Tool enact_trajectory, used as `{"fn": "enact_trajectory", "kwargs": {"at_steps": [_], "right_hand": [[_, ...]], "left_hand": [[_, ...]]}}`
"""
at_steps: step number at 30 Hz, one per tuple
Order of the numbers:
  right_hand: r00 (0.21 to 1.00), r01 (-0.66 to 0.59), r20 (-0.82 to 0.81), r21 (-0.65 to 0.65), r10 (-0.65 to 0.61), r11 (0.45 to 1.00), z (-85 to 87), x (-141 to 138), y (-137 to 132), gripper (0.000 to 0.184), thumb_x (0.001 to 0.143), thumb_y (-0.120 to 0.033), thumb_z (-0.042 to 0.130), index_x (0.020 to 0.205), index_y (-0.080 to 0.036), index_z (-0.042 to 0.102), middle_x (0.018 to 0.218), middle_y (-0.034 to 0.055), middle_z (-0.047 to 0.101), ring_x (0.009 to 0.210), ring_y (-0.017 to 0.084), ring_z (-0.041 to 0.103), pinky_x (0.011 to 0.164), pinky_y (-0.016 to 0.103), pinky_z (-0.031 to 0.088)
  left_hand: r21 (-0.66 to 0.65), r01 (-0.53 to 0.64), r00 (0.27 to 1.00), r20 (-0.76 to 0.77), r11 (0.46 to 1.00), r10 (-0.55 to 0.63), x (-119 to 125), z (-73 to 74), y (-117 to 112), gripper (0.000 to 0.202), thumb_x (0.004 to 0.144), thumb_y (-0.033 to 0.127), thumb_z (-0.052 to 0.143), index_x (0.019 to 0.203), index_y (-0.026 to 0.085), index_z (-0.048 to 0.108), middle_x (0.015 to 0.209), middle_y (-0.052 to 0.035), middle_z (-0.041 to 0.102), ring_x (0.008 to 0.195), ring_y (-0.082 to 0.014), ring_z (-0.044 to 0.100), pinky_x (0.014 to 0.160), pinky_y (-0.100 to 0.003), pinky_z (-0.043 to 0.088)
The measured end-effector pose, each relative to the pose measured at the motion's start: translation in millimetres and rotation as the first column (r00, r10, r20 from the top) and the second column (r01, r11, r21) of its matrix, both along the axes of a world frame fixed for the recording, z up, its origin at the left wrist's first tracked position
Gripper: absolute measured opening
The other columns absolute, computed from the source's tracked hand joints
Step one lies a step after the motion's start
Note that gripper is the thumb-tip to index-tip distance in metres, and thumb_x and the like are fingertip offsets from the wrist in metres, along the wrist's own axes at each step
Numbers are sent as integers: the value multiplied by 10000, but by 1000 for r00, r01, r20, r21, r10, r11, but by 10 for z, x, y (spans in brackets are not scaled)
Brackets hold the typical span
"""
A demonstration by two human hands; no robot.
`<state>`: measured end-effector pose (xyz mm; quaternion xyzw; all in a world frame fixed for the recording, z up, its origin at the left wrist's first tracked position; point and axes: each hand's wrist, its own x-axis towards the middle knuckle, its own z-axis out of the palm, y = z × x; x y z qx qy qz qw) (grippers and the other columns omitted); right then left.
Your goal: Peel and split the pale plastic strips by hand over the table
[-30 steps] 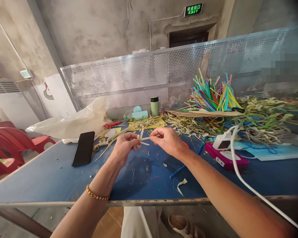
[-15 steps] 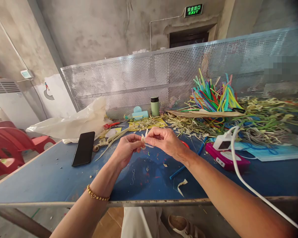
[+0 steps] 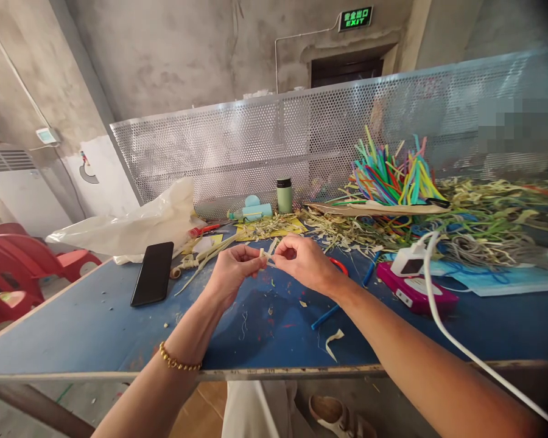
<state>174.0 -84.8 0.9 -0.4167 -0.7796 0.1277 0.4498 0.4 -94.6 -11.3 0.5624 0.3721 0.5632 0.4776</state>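
Over the middle of the blue table [image 3: 119, 328], my left hand [image 3: 234, 271] pinches a small pale piece of folded plant strip [image 3: 263, 253] between thumb and forefinger. My right hand [image 3: 305, 261] is close beside it on the right, its thumb and fingers closed on a thin end of the same pale strip. The strip spans the short gap between both hands, and part of it is hidden by the fingers. Behind my right wrist lie red-handled scissors [image 3: 339, 265], partly covered. A blue stick [image 3: 325, 317] rests under my right forearm.
A black phone [image 3: 152, 274] and a plastic bag [image 3: 150, 219] lie left. Behind stand a green bottle [image 3: 284, 196] and colourful pipe cleaners [image 3: 388, 173]. Dried plant strips [image 3: 484, 207] cover the back right. A pink power strip [image 3: 418, 289] with a white cable [image 3: 461, 350] sits right.
My right hand has drawn slightly to the right, away from my left, so the gap between the fingertips is wider. My left hand stays almost still.
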Motion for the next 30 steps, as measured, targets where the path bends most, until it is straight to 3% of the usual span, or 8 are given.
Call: {"fn": "enact_trajectory", "kwargs": {"at_steps": [8,19,28,30], "right_hand": [[999,-23,46,71,20,997,-72,16,28,93,709,-105,602,643,-169,588,721,15,616,617,117,539,600,253,410],[998,-32,57,107,26,994,-40,7,-1,93,726,-122,622,655,-172,589,740,23,591,640,124,528,606,260,408],[994,-99,-55,-4,99,995,-14,3,-24,176,831,-293,666,713,-163,663,691,21,633,619,128,528,593,270,393],[994,-80,-73,39,83,996,-2,16,-18,203,859,-313,639,724,-163,656,701,25,631,620,127,523,595,272,389]], "left_hand": [[52,-39,996,-72,998,43,7,-12,4,217,584,235,825,694,122,676,606,-15,654,514,-90,519,493,-226,374],[1,47,998,-52,999,-47,-7,-19,-2,248,580,259,843,708,121,682,609,-6,640,525,-87,517,511,-225,371],[-22,122,991,-61,992,-123,3,-7,-24,213,593,238,829,676,112,679,617,-31,658,536,-93,527,529,-227,386],[-20,103,990,-91,995,-104,16,-11,-28,202,591,231,823,670,112,681,611,-31,658,519,-89,513,521,-229,382]]}}
